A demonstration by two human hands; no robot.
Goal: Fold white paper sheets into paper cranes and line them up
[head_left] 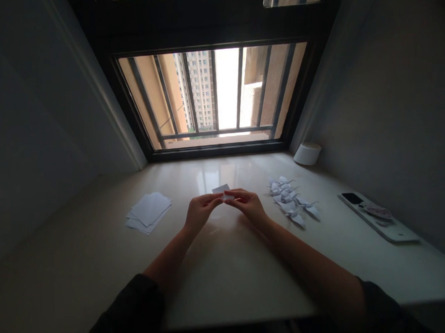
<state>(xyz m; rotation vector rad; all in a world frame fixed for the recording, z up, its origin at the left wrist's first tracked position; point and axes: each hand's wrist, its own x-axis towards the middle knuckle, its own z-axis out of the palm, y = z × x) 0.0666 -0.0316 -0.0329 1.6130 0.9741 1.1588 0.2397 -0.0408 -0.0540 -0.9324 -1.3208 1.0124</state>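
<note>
Between my two hands is a small piece of folded white paper (220, 189), raised a little above the pale sill. My left hand (201, 210) pinches its left side between thumb and fingers. On the other side my right hand (248, 204) grips it the same way, and the fingertips of both hands nearly meet. My fingers cover the paper's lower part, so its folds cannot be made out. To the right of my hands lies a cluster of several white folded paper cranes (287, 197). A loose stack of white paper sheets (150, 210) rests to the left.
The glossy sill (228, 275) ends at a front edge near my body. A barred window (215, 97) stands behind it. Far right lies a phone (378, 218) in a light case, close to the wall. A white cup-like object (307, 153) sits in the back right corner.
</note>
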